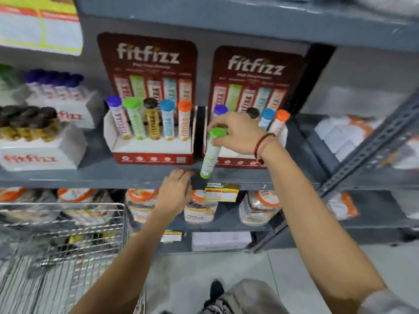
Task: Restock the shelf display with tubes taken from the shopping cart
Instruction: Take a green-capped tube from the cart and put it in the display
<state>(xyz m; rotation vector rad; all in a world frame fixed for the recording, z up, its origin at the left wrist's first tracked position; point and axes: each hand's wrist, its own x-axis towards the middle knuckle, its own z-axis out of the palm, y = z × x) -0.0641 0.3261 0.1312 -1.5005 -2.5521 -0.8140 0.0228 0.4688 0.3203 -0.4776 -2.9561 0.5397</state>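
While only 1 view is given, the head camera, every line below comes from it.

Right hand [238, 132]: grasps the green-capped tube [210, 152] by its cap end, fingers closed around the top, so the body hangs free below and can be aimed downward into a slot.

Green-capped tube: at about 12 o'clock from the picture centre, tilted with the foot toward 7 o'clock, in front of the right display box [256, 87] and not yet inside it; its foot is level with the front edge of the shelf [90, 177].

Right display box: shows 4 standing tubes, with purple, dark, blue and orange caps. The second place seems empty, though the hand partly hides it, so the green tube probably belongs there.

Left display box [149, 96]: at 11 o'clock, holds 5 tubes in the order purple, green, dark, blue, orange; it seems the pattern to copy.

Left hand [175, 191]: loosely curled on the shelf's front edge at 6 o'clock from the tube. I cannot tell whether it grasps the edge or only rests; it holds no tube. I think it steadies the body.

Shopping cart [68, 234]: at 8 o'clock, just beside the left forearm, near for the next pick. Its contents are too blurred to name.

Next move, my judgement: lift the tube's foot over the box front, then lower it upright between the purple and dark caps.

Risk: the tilted foot may catch the box's front wall.
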